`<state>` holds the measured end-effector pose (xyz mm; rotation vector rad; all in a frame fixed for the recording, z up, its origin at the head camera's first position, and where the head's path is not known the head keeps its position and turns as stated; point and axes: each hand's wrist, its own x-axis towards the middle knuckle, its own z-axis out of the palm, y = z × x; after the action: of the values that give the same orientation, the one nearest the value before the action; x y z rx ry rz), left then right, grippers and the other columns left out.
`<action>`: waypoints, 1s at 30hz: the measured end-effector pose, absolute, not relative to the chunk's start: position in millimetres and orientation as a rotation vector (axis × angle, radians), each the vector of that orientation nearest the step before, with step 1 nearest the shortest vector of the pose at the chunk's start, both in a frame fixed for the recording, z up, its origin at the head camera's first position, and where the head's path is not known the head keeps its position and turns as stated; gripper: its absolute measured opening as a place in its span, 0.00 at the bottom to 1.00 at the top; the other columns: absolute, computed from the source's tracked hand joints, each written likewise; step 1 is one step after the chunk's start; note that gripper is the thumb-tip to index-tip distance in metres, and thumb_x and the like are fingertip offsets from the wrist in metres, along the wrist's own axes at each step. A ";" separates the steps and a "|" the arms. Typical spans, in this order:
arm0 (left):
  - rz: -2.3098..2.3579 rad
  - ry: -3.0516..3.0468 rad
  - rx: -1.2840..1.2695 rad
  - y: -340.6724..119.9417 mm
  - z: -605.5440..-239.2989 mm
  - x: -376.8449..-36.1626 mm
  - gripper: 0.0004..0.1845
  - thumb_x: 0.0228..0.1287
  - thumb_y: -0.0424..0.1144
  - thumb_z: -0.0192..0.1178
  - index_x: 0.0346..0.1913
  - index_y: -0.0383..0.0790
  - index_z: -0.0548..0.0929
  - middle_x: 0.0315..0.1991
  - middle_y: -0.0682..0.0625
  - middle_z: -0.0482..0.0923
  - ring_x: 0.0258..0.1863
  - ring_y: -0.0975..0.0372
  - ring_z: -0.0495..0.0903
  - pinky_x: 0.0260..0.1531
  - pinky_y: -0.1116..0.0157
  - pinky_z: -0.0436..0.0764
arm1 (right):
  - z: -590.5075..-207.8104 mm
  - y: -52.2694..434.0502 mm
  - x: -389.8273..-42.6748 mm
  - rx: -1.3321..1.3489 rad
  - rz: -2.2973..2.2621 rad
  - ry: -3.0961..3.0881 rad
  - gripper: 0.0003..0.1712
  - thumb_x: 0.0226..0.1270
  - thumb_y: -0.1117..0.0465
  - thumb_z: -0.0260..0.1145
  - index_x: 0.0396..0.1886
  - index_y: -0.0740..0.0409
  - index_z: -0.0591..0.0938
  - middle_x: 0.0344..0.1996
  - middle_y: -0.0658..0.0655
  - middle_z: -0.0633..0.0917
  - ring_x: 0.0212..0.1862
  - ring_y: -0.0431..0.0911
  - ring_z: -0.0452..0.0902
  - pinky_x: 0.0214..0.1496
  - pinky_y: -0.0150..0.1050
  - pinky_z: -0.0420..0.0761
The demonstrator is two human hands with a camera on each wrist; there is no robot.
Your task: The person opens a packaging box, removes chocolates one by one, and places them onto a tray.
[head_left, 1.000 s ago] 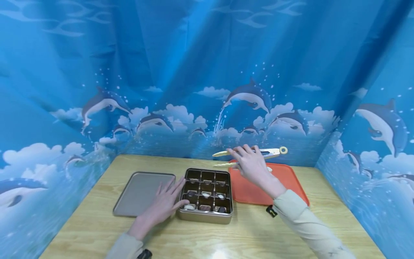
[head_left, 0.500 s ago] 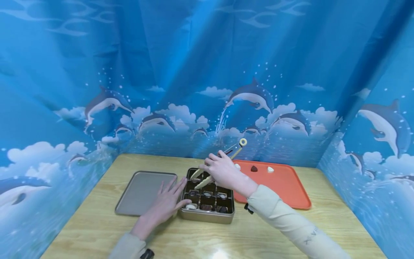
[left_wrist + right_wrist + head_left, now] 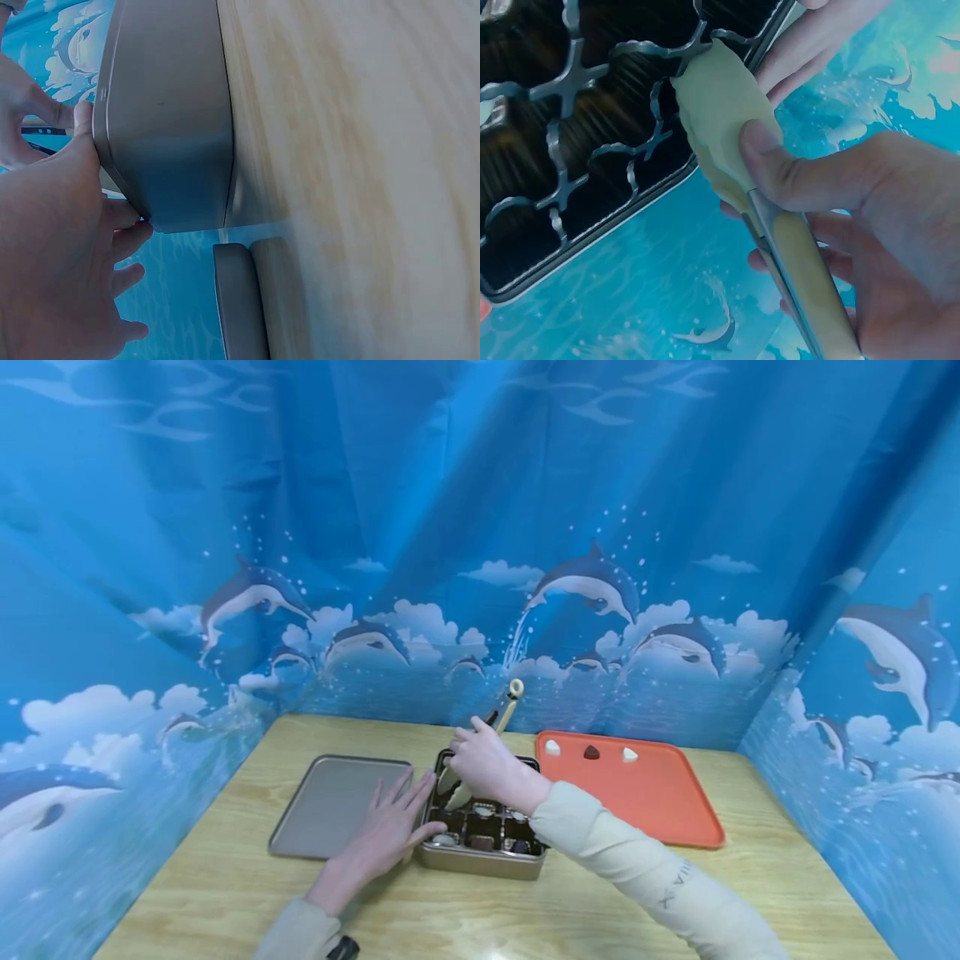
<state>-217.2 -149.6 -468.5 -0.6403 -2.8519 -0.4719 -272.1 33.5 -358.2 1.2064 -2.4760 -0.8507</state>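
A brown metal tin box (image 3: 480,863) with a divided insert holds several chocolates, among them a white one (image 3: 444,840) and a dark brown one (image 3: 481,842) in the front row. My right hand (image 3: 491,766) holds cream-and-metal food tongs (image 3: 724,112) over the box, their tips down in a compartment of its left column. What lies between the tips is hidden. Fingers spread and straight, my left hand (image 3: 382,831) rests on the box's left rim. In the left wrist view, its fingertips touch the rim at the box's corner (image 3: 165,112).
Left of the box lies a flat grey-brown lid (image 3: 330,806), partly under the left hand's outline. An orange-red tray (image 3: 637,802) lies to the right, with two white chocolates (image 3: 552,747) and a dark chocolate (image 3: 592,752) along its far edge. A dolphin-print curtain (image 3: 480,568) stands behind the table.
My right hand has swung left from beside the tray to over the box, tipping the tongs from nearly level to pointing down into it. My left hand stays on the rim.
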 end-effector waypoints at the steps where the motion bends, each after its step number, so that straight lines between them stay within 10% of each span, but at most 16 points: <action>1: -0.471 -2.852 -0.642 -149.5 -468.7 -217.4 0.41 0.74 0.59 0.55 0.78 0.37 0.59 0.79 0.45 0.55 0.79 0.43 0.48 0.73 0.32 0.47 | -359.9 32.1 -272.2 1.205 -0.855 -2.475 0.15 0.63 0.47 0.73 0.50 0.36 0.89 0.49 0.42 0.87 0.56 0.42 0.77 0.62 0.45 0.73; 15: -0.464 -2.852 -0.641 -149.9 -470.0 -218.4 0.41 0.74 0.59 0.54 0.78 0.37 0.60 0.79 0.44 0.56 0.79 0.43 0.49 0.73 0.33 0.47 | -379.7 31.9 -271.4 1.190 -0.767 -2.361 0.05 0.60 0.47 0.74 0.35 0.38 0.90 0.39 0.41 0.89 0.48 0.42 0.79 0.55 0.44 0.76; 30: -0.495 -2.861 -0.653 -151.1 -471.8 -220.7 0.41 0.74 0.60 0.52 0.79 0.37 0.59 0.79 0.44 0.55 0.80 0.44 0.46 0.74 0.33 0.46 | -378.3 76.8 -269.4 1.116 -0.511 -2.332 0.25 0.59 0.47 0.77 0.58 0.37 0.86 0.44 0.44 0.87 0.46 0.45 0.77 0.44 0.43 0.73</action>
<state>-220.7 -151.1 -471.8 -0.6535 -2.8613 -0.4945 -269.4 76.8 -378.3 1.1163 -2.3320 -0.5112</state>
